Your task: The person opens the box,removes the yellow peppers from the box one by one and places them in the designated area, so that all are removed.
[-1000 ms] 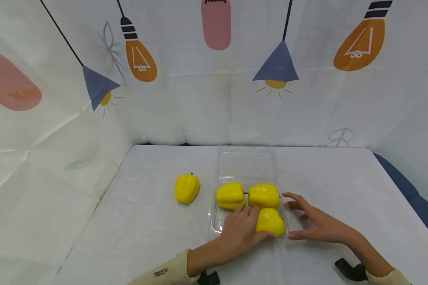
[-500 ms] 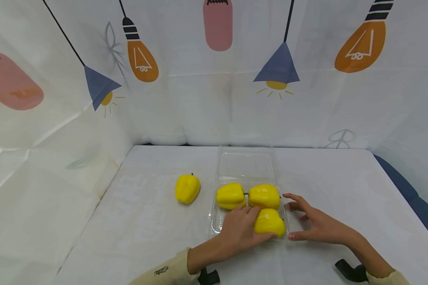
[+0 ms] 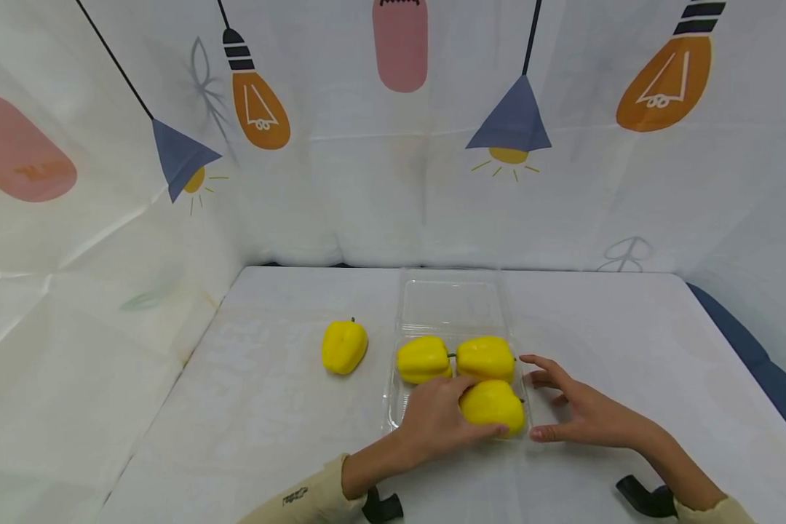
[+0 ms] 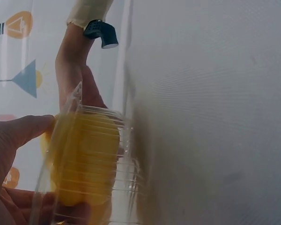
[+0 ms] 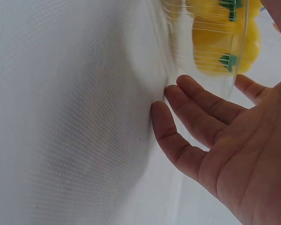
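My left hand grips a yellow bell pepper at the front right of a clear plastic clamshell box. Through the box wall in the left wrist view, this bell pepper shows between thumb and fingers. Behind it in the box lie two more yellow bell peppers, one at back left and one at back right, on their sides. My right hand is just right of the box, fingers loosely bent and holding nothing. In the right wrist view, its fingertips are at the tablecloth close to the box.
Another yellow bell pepper stands on the white table left of the box, stem up. The box's lid lies folded back behind it. White printed sheets hang along the back and left.
The bell pepper in my left hand has shifted slightly left and up, and more of it shows past the fingers. My right hand has stayed beside the box.
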A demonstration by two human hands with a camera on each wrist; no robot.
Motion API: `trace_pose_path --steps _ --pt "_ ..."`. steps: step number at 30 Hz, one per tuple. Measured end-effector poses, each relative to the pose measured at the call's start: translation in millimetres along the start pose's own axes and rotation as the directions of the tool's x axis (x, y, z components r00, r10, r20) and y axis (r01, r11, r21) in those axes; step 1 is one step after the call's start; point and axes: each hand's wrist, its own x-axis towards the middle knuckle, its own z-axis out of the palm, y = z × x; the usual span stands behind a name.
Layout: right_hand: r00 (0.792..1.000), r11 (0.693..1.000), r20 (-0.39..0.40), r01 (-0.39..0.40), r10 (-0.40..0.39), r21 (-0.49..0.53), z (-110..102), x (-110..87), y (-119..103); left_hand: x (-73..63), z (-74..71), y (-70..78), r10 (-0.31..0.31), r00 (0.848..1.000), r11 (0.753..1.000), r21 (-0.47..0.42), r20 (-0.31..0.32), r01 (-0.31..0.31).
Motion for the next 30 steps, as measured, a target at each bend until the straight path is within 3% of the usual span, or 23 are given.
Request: trace_pose_path --steps 13,20,30 --pt "1.0 1.0 0.002 -0.005 0.005 -0.003 1 0.6 -1 0.9 -9.9 -1.9 -0.043 0.999 0.988 -0.148 0.025 0.046" --pt "1.0 0.999 0.005 -0.026 0.026 -0.024 1 0.1 -4 -0.2 -14.9 -1.4 -0.058 0.997 0.969 -0.24 0.041 0.066" --pt "1.0 0.999 0.007 -0.023 0.023 -0.027 0 0.0 -4 -1.6 -20.2 -1.8 -0.073 0.997 0.972 -0.223 0.037 0.079"
